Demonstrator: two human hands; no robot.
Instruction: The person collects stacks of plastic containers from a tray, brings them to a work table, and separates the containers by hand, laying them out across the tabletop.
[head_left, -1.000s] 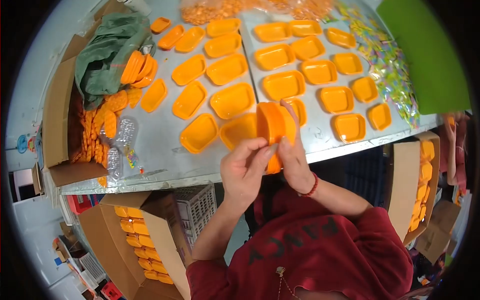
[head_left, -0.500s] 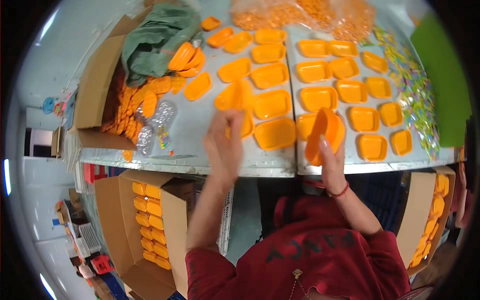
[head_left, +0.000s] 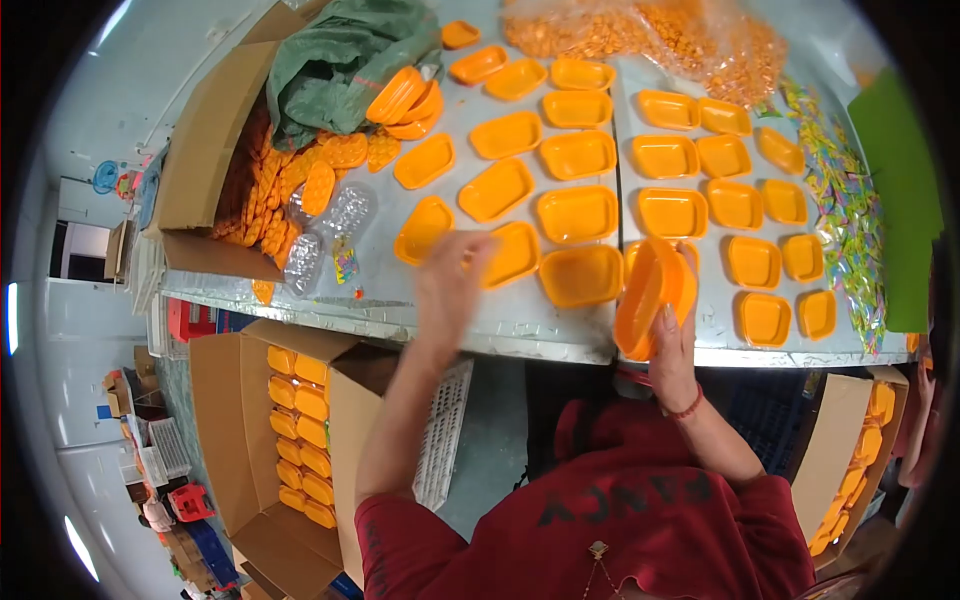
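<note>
My right hand (head_left: 676, 338) grips a nested stack of orange plastic trays (head_left: 645, 305), tilted on edge at the table's front. My left hand (head_left: 448, 295) is slightly blurred, its fingers apart and nothing in them, over the table beside an orange tray (head_left: 510, 255). Just past its fingers lies another shallow tray (head_left: 424, 230), set at a slant. More orange trays (head_left: 577, 215) lie hollow side up in rows beyond both hands, and part of one is hidden behind the held stack.
A cardboard box (head_left: 205, 150) at the left spills orange pieces beside a green bag (head_left: 350, 70). Clear plastic shells (head_left: 348, 210) lie near it. Colourful packets (head_left: 845, 220) line the right side. Bagged orange pieces (head_left: 650, 40) are at the back. Boxes of filled trays (head_left: 345, 400) stand below.
My left hand has let go of an orange tray, which now lies at the left of the rows, and has drawn back from it. My right hand still holds the stack. The view has shifted slightly.
</note>
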